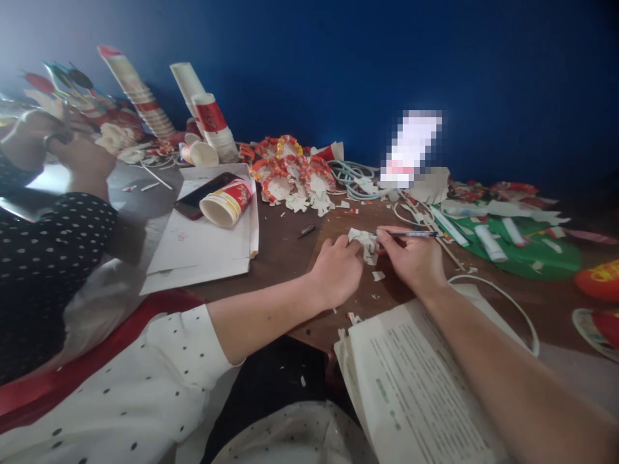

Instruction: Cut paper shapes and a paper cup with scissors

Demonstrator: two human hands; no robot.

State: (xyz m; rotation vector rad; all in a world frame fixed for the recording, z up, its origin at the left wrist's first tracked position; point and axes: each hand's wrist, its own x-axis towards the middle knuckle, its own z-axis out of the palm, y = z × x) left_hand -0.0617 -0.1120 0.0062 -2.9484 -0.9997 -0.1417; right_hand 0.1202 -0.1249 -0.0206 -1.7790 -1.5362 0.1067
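My right hand [416, 261] grips a slim dark pen [420, 234], which lies nearly level with its tip pointing left at a small white paper cutout [365, 240]. Dark marks show on the cutout. On its left side, my left hand [337, 270] has its fingers curled and holds the edge of the cutout against the brown table. Part of the cutout is hidden by my fingers. Small paper scraps [378, 276] lie just below it, between my wrists. A black pen cap [306, 230] rests up and left of my left hand.
Red and white cut paper cups [290, 174] are heaped by the blue wall. At left, a cup [227, 202] and a phone lie on white sheets [178, 248]. Printed paper [411, 380] lies under my right forearm. A co-worker's hands [77, 148] are at far left.
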